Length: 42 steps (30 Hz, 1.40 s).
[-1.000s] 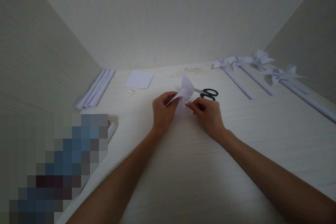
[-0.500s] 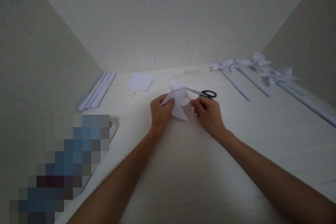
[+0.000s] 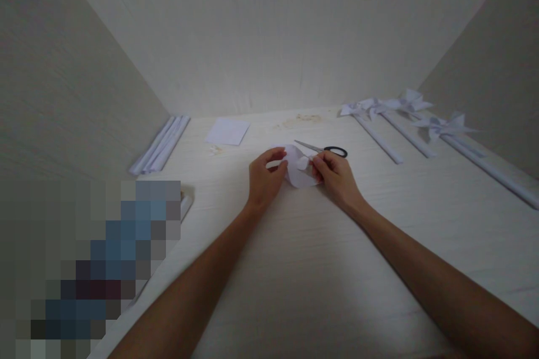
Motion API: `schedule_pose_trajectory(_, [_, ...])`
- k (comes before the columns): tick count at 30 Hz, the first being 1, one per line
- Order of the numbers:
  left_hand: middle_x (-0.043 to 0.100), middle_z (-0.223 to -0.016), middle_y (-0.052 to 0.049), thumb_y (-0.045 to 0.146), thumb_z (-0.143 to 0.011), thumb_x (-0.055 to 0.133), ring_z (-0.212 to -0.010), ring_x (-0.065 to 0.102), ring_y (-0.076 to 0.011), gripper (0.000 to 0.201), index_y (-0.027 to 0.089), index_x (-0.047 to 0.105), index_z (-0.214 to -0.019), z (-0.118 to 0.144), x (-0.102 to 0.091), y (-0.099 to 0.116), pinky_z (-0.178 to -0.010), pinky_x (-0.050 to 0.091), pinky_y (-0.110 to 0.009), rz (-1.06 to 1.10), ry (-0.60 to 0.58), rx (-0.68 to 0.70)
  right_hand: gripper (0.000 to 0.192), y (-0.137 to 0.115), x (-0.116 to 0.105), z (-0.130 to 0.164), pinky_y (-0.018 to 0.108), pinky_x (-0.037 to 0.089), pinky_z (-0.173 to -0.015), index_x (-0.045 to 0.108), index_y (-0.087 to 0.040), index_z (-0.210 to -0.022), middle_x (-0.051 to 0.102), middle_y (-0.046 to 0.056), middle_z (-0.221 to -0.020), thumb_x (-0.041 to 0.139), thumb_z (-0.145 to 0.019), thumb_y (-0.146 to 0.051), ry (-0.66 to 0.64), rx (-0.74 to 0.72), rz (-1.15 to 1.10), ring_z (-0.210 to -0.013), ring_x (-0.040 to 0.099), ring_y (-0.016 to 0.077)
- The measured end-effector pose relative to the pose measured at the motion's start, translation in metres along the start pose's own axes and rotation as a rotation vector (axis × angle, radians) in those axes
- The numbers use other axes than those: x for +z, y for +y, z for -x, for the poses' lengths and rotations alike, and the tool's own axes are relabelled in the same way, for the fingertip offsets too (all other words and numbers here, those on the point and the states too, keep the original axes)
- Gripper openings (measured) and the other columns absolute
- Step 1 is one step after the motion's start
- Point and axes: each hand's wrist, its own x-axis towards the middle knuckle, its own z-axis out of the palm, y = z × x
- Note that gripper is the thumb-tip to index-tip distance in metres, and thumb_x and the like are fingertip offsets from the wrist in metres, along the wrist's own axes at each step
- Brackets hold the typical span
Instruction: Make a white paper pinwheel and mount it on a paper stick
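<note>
Left hand [image 3: 264,178] and right hand [image 3: 337,175] both pinch folded white paper piece [image 3: 300,173], fingers clamped on its opposite edges. Paper sits low over tabletop [image 3: 320,269], mid-centre, between hands. Black-handled scissors [image 3: 326,150] lie just behind right hand. Flat paper square [image 3: 228,131] further back left. Rolled paper sticks [image 3: 160,143] along left wall. Finished paper pinwheels [image 3: 404,105] on sticks at right.

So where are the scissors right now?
The scissors lie flat on the table just beyond the right hand, past the folded paper that both hands pinch.
</note>
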Motion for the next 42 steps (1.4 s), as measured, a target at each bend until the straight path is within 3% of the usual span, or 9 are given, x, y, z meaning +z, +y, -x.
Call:
schedule_pose_trajectory(9, [0.062, -0.076, -0.004, 0.02, -0.069, 0.056, -0.069, 0.058, -0.0098, 0.011, 0.015, 0.065, -0.073, 0.0019, -0.0004, -0.0027, -0.058, 0.05, -0.019, -0.094, -0.042, 0.165, 0.026, 0.0001, 0.0002, -0.0003, 0.021, 0.026, -0.044, 0.043, -0.018, -0.057, 0.04, -0.005, -0.048, 0.04, -0.081, -0.028, -0.123, 0.013, -0.053, -0.044, 0.035, 0.0081])
schedule_pose_trajectory(35, [0.069, -0.079, -0.004, 0.02, -0.066, 0.061, -0.069, 0.064, -0.0153, 0.014, 0.015, 0.068, -0.078, 0.003, 0.0022, 0.0028, -0.063, 0.052, -0.025, 0.052, -0.115, 0.035, 0.027, 0.0011, -0.0012, -0.0041, 0.022, 0.024, -0.042, 0.044, -0.018, -0.054, 0.04, -0.005, -0.045, 0.044, -0.078, -0.03, -0.125, 0.086, -0.183, -0.042, 0.034, 0.0076])
schedule_pose_trajectory(42, [0.069, -0.076, -0.003, 0.018, -0.065, 0.061, -0.069, 0.064, -0.0144, 0.011, 0.015, 0.068, -0.074, 0.0024, 0.0025, 0.0023, -0.063, 0.052, -0.023, 0.064, -0.137, 0.054, 0.029, 0.0023, -0.003, -0.0055, 0.021, 0.022, -0.04, 0.042, -0.018, -0.052, 0.038, -0.005, -0.043, 0.044, -0.078, -0.031, -0.2, 0.087, -0.219, -0.04, 0.032, 0.0066])
